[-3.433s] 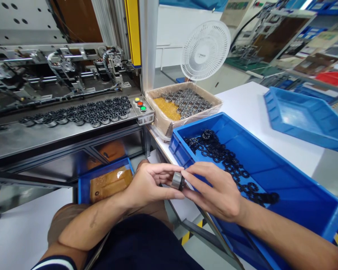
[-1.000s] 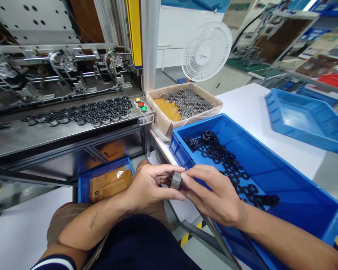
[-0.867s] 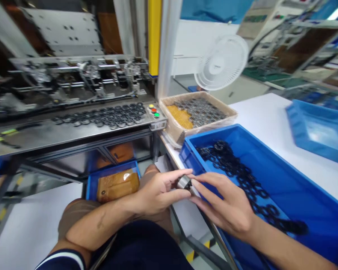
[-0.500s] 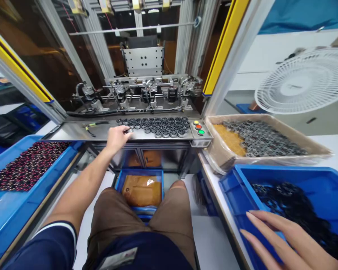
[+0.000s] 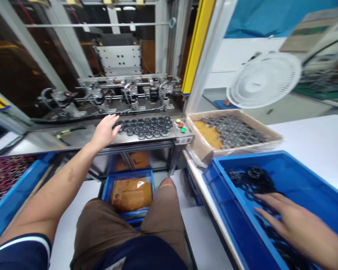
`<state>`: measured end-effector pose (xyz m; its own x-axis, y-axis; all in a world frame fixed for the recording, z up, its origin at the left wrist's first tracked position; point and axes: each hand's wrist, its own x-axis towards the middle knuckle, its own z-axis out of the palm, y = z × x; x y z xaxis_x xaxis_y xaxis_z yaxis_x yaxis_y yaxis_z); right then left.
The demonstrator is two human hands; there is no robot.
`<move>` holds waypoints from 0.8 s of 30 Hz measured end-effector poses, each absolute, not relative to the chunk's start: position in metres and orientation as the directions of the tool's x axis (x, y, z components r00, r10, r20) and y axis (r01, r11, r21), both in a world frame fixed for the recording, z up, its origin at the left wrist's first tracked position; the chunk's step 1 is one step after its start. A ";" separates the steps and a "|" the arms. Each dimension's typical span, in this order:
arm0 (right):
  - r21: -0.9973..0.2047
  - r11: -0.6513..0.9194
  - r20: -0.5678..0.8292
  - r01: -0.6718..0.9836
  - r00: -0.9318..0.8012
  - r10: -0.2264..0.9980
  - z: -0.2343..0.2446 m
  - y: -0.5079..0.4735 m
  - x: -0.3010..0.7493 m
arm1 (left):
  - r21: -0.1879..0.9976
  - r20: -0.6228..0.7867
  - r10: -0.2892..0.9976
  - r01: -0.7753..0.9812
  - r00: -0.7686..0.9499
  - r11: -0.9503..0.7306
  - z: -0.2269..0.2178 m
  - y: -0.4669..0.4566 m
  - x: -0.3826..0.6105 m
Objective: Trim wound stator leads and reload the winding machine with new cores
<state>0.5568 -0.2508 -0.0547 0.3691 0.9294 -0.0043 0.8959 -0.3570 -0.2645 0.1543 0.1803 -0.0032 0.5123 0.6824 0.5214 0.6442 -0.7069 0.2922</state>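
Note:
My left hand [image 5: 104, 132] is over the steel ledge [image 5: 81, 140], at the left end of several rows of small dark round parts [image 5: 146, 127]. Its fingers are stretched out and apart, and no part shows in it. On the other side, my right hand [image 5: 295, 221] reaches into a blue bin [image 5: 307, 176] at the right. Its fingers are extended, with a gap between them, just above or touching a heap of black ring-like parts [image 5: 253, 180]. Motion blurs this hand a little, and its palm side is hidden.
A machine with metal fixtures [image 5: 129, 93] stands behind the ledge. Buttons [image 5: 180, 125] sit at the ledge's right end, a cutter-like tool [image 5: 63, 135] at its left. A lined carton [image 5: 239, 131] holds grey parts. A white fan [image 5: 261, 80] and a bin of red-black parts [image 5: 8, 176] flank me.
The view has swung to the right. My left hand has opened from its pinch on a small round part at the ledge. My right hand has moved farther into the blue bin.

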 end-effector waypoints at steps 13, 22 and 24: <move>-0.353 -0.420 -0.388 0.836 0.278 0.879 -0.069 -0.241 0.525 | 0.081 0.113 0.157 0.148 0.981 -0.986 0.000 0.066 0.511; -0.360 -0.393 -0.410 0.846 0.235 0.881 -0.070 -0.241 0.527 | 0.128 0.009 0.184 0.181 0.983 -0.975 -0.021 0.063 0.543; -0.363 -0.378 -0.406 0.851 0.221 0.887 -0.069 -0.241 0.527 | 0.144 0.016 0.204 0.200 0.979 -0.969 -0.017 0.063 0.542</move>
